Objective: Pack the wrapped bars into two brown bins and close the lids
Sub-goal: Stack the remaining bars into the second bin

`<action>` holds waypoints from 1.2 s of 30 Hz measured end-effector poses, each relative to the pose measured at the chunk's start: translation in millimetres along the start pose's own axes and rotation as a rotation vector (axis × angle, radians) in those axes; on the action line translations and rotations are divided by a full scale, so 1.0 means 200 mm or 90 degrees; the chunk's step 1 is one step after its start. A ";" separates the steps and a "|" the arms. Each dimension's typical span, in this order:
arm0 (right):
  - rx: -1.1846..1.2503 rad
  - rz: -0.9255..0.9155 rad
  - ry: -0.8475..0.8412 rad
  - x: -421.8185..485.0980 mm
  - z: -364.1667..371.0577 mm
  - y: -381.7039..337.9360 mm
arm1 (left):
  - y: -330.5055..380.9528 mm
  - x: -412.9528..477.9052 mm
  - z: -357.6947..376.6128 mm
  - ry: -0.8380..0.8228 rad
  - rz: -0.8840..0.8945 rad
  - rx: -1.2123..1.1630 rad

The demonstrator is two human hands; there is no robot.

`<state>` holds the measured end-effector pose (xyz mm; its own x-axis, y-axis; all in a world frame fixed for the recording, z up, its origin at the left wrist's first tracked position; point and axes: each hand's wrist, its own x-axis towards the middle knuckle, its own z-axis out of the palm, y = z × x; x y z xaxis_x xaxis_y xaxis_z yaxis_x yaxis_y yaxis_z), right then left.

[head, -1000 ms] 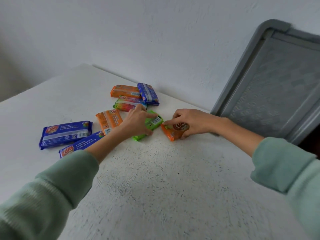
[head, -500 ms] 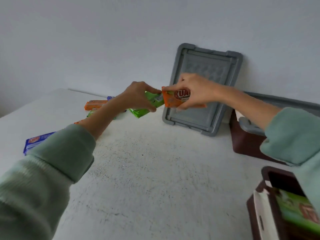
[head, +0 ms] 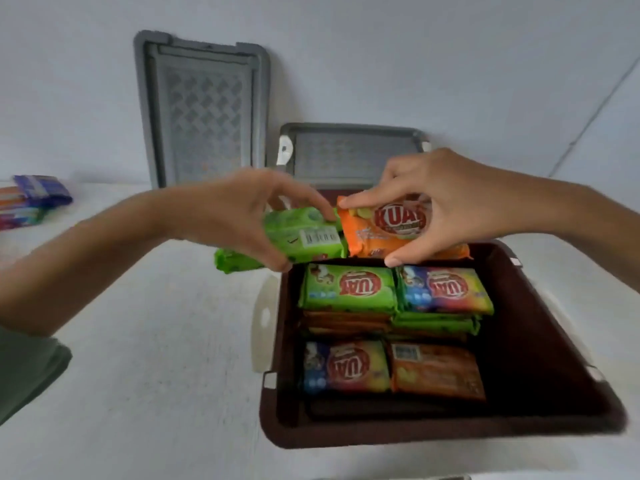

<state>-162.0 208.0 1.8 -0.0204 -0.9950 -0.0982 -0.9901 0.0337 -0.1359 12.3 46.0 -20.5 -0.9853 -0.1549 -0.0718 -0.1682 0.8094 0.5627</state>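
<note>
My left hand [head: 242, 216] grips a green wrapped bar [head: 294, 239] just left of the far rim of an open brown bin [head: 540, 341]. My right hand [head: 446, 199] holds an orange wrapped bar [head: 388, 233] over the bin's far edge, its end touching the green one. Inside the bin lie several stacked bars: a green bar [head: 348, 287], a rainbow bar [head: 446, 292], another rainbow bar [head: 346, 367] and an orange bar [head: 438, 372]. A second brown bin is mostly hidden behind my hands, under a grey lid [head: 349, 150].
A grey lid [head: 202, 105] leans upright against the wall at the back. Several loose bars [head: 33, 199] lie on the white table [head: 156, 341] at the far left. A white latch [head: 263, 323] hangs on the near bin's left side.
Both hands carried the green and orange bars from the pile on the left across to the open brown bin. My view swung right and down onto the bin.
</note>
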 end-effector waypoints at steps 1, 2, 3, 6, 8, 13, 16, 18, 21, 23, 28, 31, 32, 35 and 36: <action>0.013 -0.001 -0.011 -0.07 0.04 0.03 | 0.04 0.00 0.08 -0.030 0.019 -0.018; 0.022 -0.008 -0.024 -0.14 0.08 0.06 | 0.08 0.00 0.16 -0.053 0.037 -0.024; 0.029 -0.012 -0.043 -0.19 0.13 0.07 | 0.12 0.01 0.24 -0.068 0.054 -0.015; 0.018 -0.020 -0.109 -0.30 0.27 0.09 | 0.21 0.03 0.45 -0.088 0.107 0.092; -0.008 -0.028 -0.130 -0.34 0.37 0.09 | 0.23 0.05 0.57 -0.110 0.106 0.161; -0.113 -0.008 -0.145 -0.38 0.57 0.11 | 0.21 0.11 0.75 -0.174 0.021 0.285; -0.155 0.004 -0.160 -0.38 0.65 0.11 | 0.20 0.12 0.79 -0.209 0.002 0.381; -0.168 -0.008 -0.160 -0.37 0.67 0.09 | 0.21 0.12 0.80 -0.227 0.005 0.429; -0.187 -0.029 -0.149 -0.36 0.67 0.08 | 0.24 0.13 0.81 -0.224 0.029 0.496; -0.203 -0.029 -0.170 -0.35 0.67 0.07 | 0.26 0.14 0.81 -0.231 0.032 0.513; -0.267 -0.041 -0.206 -0.33 0.68 0.06 | 0.28 0.19 0.83 -0.235 0.040 0.525; -0.269 -0.024 -0.199 -0.32 0.70 0.06 | 0.27 0.19 0.83 -0.224 0.033 0.530; -0.265 -0.016 -0.197 -0.32 0.70 0.06 | 0.26 0.18 0.83 -0.216 0.034 0.533; -0.263 -0.004 -0.198 -0.32 0.71 0.06 | 0.26 0.17 0.83 -0.179 0.041 0.544; -0.263 -0.006 -0.198 -0.31 0.71 0.06 | 0.26 0.18 0.83 -0.171 0.038 0.542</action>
<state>-153.5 284.2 -134.2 -0.0314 -0.9180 -0.3953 -0.9634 -0.0775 0.2566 -36.2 176.8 -129.6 -0.9486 -0.0469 -0.3131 0.0254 0.9745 -0.2230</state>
